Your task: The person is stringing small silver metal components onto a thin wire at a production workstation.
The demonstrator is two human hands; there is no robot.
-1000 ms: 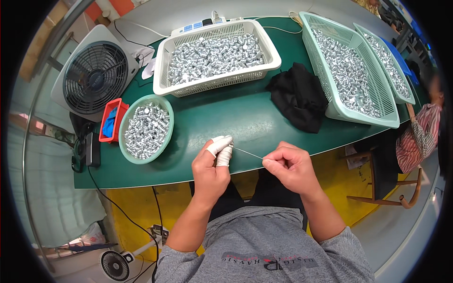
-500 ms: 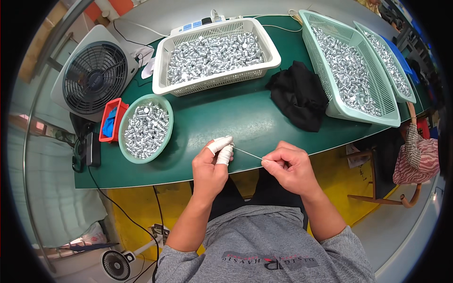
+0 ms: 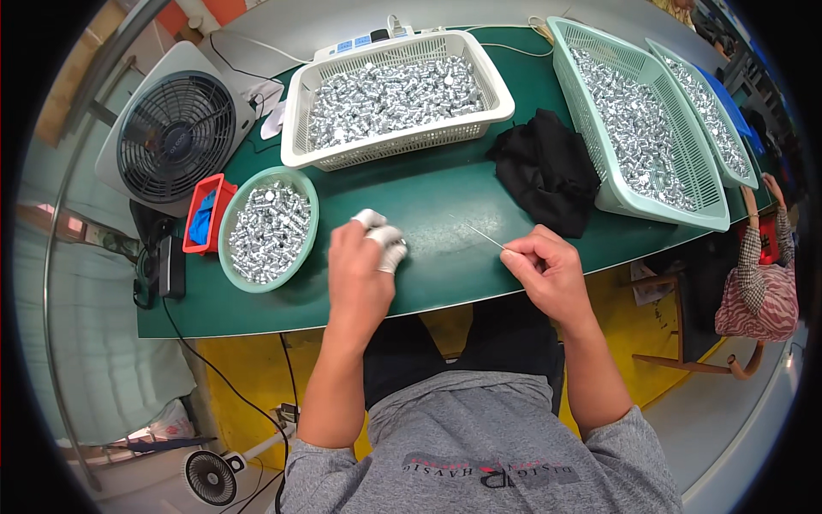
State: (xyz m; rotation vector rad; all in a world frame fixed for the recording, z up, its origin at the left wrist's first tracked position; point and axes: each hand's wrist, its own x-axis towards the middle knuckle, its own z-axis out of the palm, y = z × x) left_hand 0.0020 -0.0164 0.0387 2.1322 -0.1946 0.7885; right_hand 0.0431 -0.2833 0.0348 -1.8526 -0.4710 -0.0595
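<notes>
My right hand point(image 3: 552, 272) pinches a thin, straight metal rod point(image 3: 486, 236) between thumb and forefinger. Its free end points left and away from me over the green tabletop. Smeared a little by motion, my left hand point(image 3: 364, 265) hovers between the rod and the round green basket point(image 3: 312, 231). White wraps point(image 3: 385, 240) cover several of its fingers, which are curled in. Something small and shiny shows at those fingertips, too little of it to name. Many small silvery metal parts point(image 3: 267, 236) fill the round basket.
A white basket point(image 3: 295, 141) of similar metal parts stands at the back, two pale-green baskets point(image 3: 612, 176) at the right. Black cloth point(image 3: 548, 176) lies beside them. At left are a box fan point(image 3: 175, 141) and a red bin point(image 3: 224, 201). Another person point(image 3: 758, 291) sits far right.
My left hand has drawn away from the rod's tip, moving left and turning its back upward. My right hand has shifted slightly right and away from me, still with the rod.
</notes>
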